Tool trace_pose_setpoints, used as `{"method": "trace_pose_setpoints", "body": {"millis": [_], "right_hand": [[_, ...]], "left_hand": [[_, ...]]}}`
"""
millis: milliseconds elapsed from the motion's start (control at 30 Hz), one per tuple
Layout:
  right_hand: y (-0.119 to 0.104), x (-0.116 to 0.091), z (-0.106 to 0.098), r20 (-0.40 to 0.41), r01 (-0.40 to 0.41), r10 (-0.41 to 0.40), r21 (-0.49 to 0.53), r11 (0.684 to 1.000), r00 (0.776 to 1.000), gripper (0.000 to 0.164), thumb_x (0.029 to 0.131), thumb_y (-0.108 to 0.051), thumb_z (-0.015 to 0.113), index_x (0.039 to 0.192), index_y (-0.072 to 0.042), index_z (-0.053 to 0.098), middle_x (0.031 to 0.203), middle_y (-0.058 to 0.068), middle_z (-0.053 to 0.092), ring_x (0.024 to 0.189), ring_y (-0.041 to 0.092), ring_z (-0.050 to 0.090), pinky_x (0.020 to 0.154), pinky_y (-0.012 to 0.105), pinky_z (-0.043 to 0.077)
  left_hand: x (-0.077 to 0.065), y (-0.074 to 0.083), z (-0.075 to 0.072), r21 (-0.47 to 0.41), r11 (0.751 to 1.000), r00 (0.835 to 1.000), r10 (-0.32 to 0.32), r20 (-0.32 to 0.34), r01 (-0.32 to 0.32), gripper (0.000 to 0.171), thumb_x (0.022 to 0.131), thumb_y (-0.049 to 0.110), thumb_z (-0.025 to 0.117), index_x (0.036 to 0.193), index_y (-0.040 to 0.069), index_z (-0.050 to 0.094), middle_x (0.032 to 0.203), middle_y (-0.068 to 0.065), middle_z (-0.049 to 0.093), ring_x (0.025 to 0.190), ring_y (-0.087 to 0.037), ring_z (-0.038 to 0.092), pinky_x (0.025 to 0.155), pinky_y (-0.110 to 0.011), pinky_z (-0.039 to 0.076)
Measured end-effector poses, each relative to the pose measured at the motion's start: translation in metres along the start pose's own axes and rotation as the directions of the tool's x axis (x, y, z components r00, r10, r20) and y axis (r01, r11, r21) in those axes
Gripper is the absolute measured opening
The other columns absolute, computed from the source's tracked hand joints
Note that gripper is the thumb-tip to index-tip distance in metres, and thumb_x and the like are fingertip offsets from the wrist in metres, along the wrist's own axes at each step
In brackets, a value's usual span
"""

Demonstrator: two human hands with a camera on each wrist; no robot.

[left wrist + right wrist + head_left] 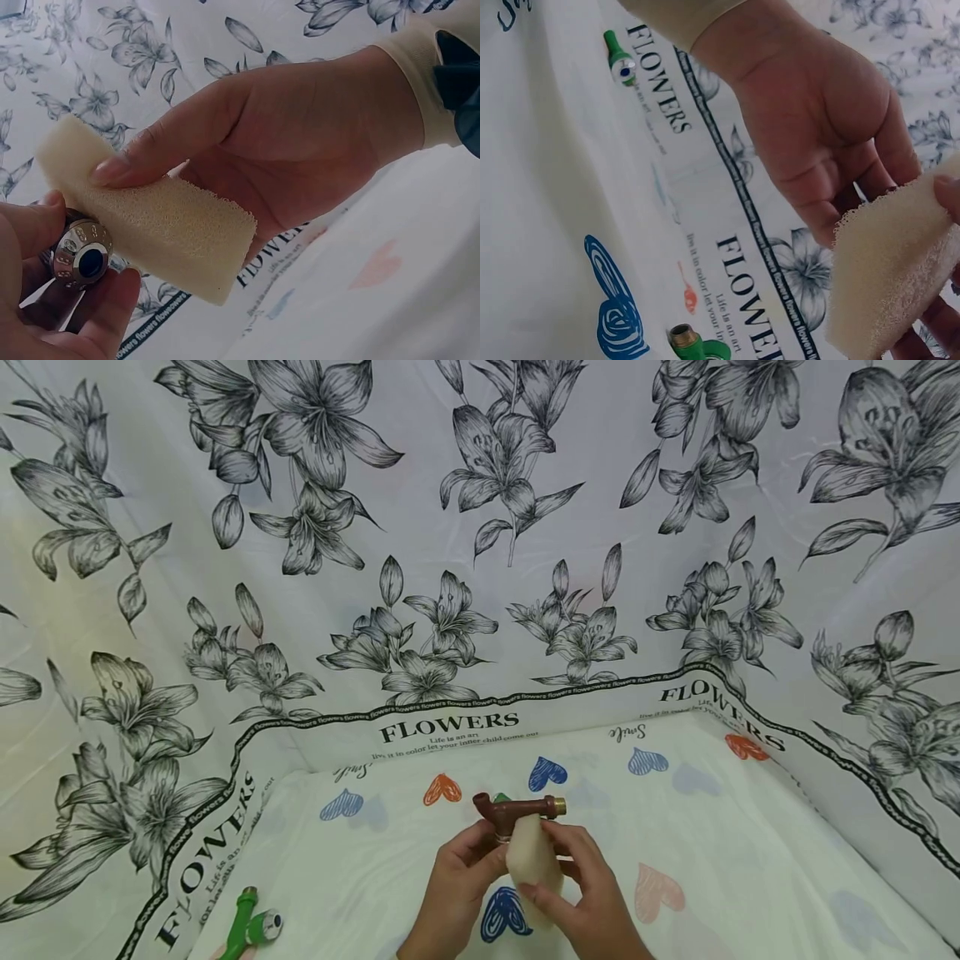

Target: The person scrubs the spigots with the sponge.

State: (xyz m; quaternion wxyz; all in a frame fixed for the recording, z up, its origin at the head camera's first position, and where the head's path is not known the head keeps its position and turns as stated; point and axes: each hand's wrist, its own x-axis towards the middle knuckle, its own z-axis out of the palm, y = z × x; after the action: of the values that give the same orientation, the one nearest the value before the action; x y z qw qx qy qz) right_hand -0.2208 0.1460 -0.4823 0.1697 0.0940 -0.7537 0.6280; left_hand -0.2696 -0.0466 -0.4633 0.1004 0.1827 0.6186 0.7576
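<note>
My left hand (463, 881) grips a dark brown tap (517, 810) near its lower end. The tap has a brass threaded end pointing right and, in the left wrist view, a silver outlet ring (81, 253) facing the camera. A pale cream sponge block (534, 858) is in my right hand (592, 893), pinched between thumb and fingers and held against the tap. In the left wrist view the right thumb presses on the sponge's face. From the right wrist, the sponge (889, 262) hides the tap and the left fingertips.
A green tap (243, 927) with a silver outlet lies at the left of the heart-patterned white cloth (750, 843). Another green tap (694, 345) lies behind the brown one, mostly covered in the head view. A flower-printed curtain (420, 635) stands behind and at both sides.
</note>
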Motion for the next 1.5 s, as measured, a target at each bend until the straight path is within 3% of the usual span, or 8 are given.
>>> {"method": "trace_pose_setpoints", "body": {"millis": [200,433,600,733,1033,1333,1500], "right_hand": [[0.009,0.007,-0.007,-0.034,-0.086,0.088,0.058,0.995,0.996,0.053,0.097,-0.024,0.086,0.146,-0.020,0.064,0.136,0.002,0.061,0.118,0.026,0.063,0.095,0.031,0.059],[0.018,0.013,-0.015,-0.034,-0.101,0.104,0.080,0.992,0.994,0.052,0.099,-0.024,0.085,0.146,-0.022,0.063,0.139,0.003,0.059,0.121,0.028,0.061,0.098,0.032,0.058],[0.014,0.010,-0.014,0.017,-0.133,0.132,0.109,0.985,0.991,0.048,0.099,-0.022,0.083,0.143,-0.024,0.065,0.138,0.004,0.060,0.121,0.029,0.062,0.099,0.031,0.058],[0.007,0.005,-0.010,0.049,-0.109,0.104,0.115,0.987,0.993,0.049,0.099,-0.019,0.083,0.145,-0.023,0.064,0.138,0.005,0.059,0.121,0.031,0.061,0.098,0.031,0.058],[0.001,-0.003,-0.004,0.028,-0.117,0.115,0.109,0.987,0.993,0.054,0.096,-0.017,0.086,0.146,-0.023,0.066,0.135,0.001,0.062,0.117,0.032,0.061,0.098,0.032,0.058],[0.009,0.000,-0.007,-0.042,-0.093,0.098,0.097,0.991,0.994,0.050,0.098,-0.019,0.084,0.145,-0.019,0.065,0.130,0.005,0.062,0.115,0.029,0.063,0.093,0.032,0.060],[0.014,0.005,-0.011,-0.040,-0.097,0.102,0.107,0.989,0.994,0.052,0.098,-0.019,0.084,0.146,-0.020,0.064,0.133,0.005,0.060,0.117,0.030,0.062,0.095,0.033,0.060]], "left_hand": [[0.000,-0.001,0.003,-0.041,0.999,0.999,-0.025,0.025,0.026,0.047,0.106,0.012,0.073,0.151,0.000,0.062,0.134,-0.019,0.068,0.120,-0.030,0.068,0.103,-0.039,0.058],[-0.001,0.001,0.004,-0.030,0.999,0.997,-0.036,0.073,0.039,0.043,0.108,0.013,0.071,0.148,0.000,0.065,0.140,-0.020,0.066,0.125,-0.034,0.068,0.103,-0.040,0.058],[0.000,0.000,0.004,0.001,0.999,0.998,-0.051,0.040,0.051,0.043,0.106,0.016,0.074,0.147,0.002,0.067,0.136,-0.018,0.069,0.123,-0.033,0.069,0.102,-0.038,0.058],[0.001,-0.002,0.004,0.025,0.999,0.999,-0.048,-0.015,0.048,0.045,0.104,0.012,0.076,0.146,0.001,0.066,0.129,-0.017,0.070,0.119,-0.031,0.067,0.100,-0.035,0.059],[0.003,-0.002,0.006,0.079,0.995,0.995,-0.053,-0.083,0.059,0.046,0.104,0.011,0.077,0.148,0.004,0.066,0.128,-0.014,0.071,0.122,-0.032,0.065,0.100,-0.034,0.059],[0.000,-0.002,0.006,0.026,0.997,0.997,-0.067,0.030,0.066,0.045,0.107,0.014,0.073,0.149,-0.001,0.063,0.135,-0.017,0.069,0.122,-0.031,0.068,0.102,-0.035,0.058],[-0.001,0.000,0.005,-0.004,0.998,0.995,-0.068,0.068,0.068,0.043,0.109,0.016,0.071,0.147,-0.003,0.064,0.139,-0.019,0.067,0.123,-0.032,0.070,0.103,-0.036,0.057]]}}
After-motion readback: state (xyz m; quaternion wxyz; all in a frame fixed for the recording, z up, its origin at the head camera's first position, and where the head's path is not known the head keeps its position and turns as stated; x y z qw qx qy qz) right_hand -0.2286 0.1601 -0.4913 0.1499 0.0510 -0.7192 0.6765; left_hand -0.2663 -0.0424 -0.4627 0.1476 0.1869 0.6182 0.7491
